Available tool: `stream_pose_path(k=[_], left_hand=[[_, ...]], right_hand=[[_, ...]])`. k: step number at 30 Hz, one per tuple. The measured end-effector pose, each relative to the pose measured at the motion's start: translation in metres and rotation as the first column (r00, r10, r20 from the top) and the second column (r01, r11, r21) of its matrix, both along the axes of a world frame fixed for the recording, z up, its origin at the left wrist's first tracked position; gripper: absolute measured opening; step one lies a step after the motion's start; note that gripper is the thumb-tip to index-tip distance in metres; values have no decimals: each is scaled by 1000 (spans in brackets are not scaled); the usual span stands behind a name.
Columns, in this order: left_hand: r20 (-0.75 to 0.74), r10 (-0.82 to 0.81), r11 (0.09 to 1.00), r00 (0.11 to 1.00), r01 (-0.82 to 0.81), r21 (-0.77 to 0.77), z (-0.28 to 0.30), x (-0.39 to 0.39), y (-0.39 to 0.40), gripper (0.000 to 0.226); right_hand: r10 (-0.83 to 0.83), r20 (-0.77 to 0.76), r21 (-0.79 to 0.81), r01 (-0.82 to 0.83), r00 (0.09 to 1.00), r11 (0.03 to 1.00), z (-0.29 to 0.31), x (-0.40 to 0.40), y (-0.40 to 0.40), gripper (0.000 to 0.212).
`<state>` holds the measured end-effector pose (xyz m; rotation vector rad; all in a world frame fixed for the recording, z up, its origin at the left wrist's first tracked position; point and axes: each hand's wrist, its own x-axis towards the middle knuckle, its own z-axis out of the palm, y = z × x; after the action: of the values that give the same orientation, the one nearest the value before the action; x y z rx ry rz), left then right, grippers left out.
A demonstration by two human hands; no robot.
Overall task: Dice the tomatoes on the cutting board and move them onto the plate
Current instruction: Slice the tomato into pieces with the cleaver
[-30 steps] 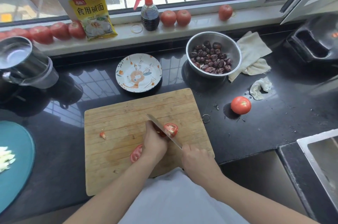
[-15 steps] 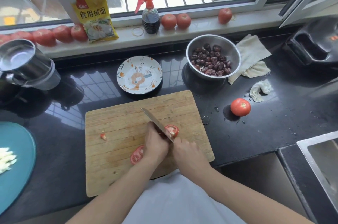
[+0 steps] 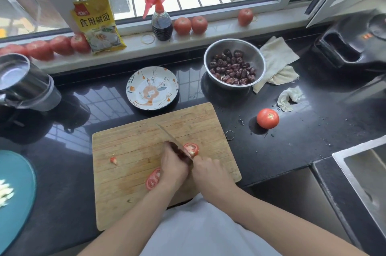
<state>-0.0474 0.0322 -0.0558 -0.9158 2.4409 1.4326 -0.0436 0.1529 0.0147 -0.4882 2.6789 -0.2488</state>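
A wooden cutting board lies on the black counter in front of me. My left hand presses down on a tomato piece, mostly hidden under the fingers. My right hand grips the handle of a knife, whose blade runs up and left through the tomato. A cut slice shows just right of the blade. Another slice lies flat by my left wrist, and a small scrap sits at the board's left. The patterned plate stands bare beyond the board.
A whole tomato sits on the counter right of the board. A steel bowl of dates, cloths and a sink are to the right. A teal plate and steel pot are left; more tomatoes line the sill.
My right hand has slid forward along the knife, close against my left hand, and the blade has pushed up and left through the tomato. The left hand has stayed in place.
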Motion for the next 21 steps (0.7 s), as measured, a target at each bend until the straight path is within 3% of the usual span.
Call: stream_pose_path(k=[5, 9, 13, 21], left_hand=[[54, -191, 979, 980, 194, -59, -3, 0, -9, 45], [83, -337, 930, 938, 346, -121, 2, -4, -12, 66], [105, -445, 870, 889, 458, -182, 5, -9, -18, 59], [147, -504, 829, 851, 524, -193, 10, -16, -21, 42]], right_hand=[[-252, 96, -224, 268, 963, 937, 3, 4, 40, 22], [-474, 280, -264, 542, 835, 798, -8, -13, 59, 27], [-488, 402, -309, 616, 775, 724, -9, -16, 67, 27], [-408, 452, -372, 583, 793, 722, -14, -3, 61, 28]])
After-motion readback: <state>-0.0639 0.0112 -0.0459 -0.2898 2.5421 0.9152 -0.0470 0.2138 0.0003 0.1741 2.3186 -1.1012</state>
